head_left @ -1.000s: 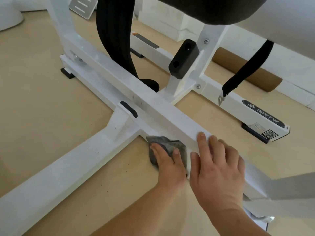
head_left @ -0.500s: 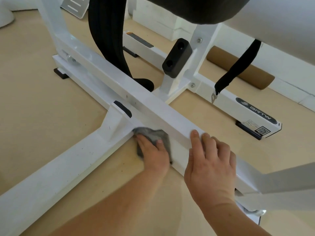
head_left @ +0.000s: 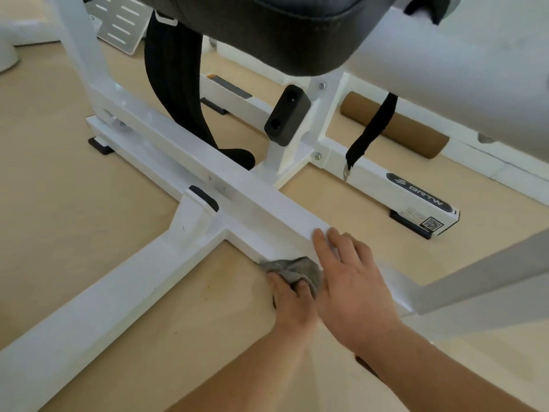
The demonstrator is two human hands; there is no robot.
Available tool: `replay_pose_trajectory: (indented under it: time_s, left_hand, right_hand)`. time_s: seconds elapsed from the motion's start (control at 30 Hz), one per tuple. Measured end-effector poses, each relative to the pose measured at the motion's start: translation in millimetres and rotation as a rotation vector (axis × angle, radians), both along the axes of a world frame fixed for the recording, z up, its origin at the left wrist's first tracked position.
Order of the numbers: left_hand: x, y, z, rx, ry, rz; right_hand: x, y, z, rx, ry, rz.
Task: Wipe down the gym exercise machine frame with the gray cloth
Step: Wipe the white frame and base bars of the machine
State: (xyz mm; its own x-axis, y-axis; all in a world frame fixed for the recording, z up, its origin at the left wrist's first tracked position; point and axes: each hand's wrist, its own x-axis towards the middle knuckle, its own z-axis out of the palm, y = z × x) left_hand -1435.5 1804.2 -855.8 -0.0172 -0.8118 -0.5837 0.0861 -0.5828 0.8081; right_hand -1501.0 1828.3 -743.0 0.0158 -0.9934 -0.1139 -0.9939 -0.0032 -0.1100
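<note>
a: what is the left hand (head_left: 294, 304) doing?

b: its fingers are curled over the bunched gray cloth (head_left: 292, 269) and hold it against the lower side face of the white frame (head_left: 237, 191), down where the beam meets the floor (head_left: 59, 179).

a: and the right hand (head_left: 353, 283)?

b: it is just beside the left hand, at its three o'clock. it lies flat on top of the same beam with straight fingers, holding nothing. the fingertips point to eleven o'clock.

a: so where is the cloth from there?

b: at twelve o'clock of the left hand, and at nine o'clock of the right hand, low on the beam.

a: what lies further out?

b: a cross leg (head_left: 98, 295) branches off the beam toward eight o'clock. at twelve o'clock a black block (head_left: 286, 115) sits on an upright post under a dark seat pad (head_left: 267, 34). a wide black strap (head_left: 175, 93) hangs at eleven o'clock and a narrow strap (head_left: 371, 132) at one o'clock, with a brown roll (head_left: 416, 135) on the floor behind the narrow one. a qr label (head_left: 430, 223) is at two o'clock.
</note>
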Motion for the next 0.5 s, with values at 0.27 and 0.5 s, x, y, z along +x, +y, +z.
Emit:
replay_pose_trajectory:
  time_s: [0.27,0.5]
  left_hand:
    - [-6,42,35,0.068,-0.009,-0.348]
    - [72,6,46,-0.277,-0.417,0.139]
  right_hand:
    - [-23,56,10,-0.022,-0.206,0.051]
    - [-35,53,13,-0.037,-0.261,-0.032]
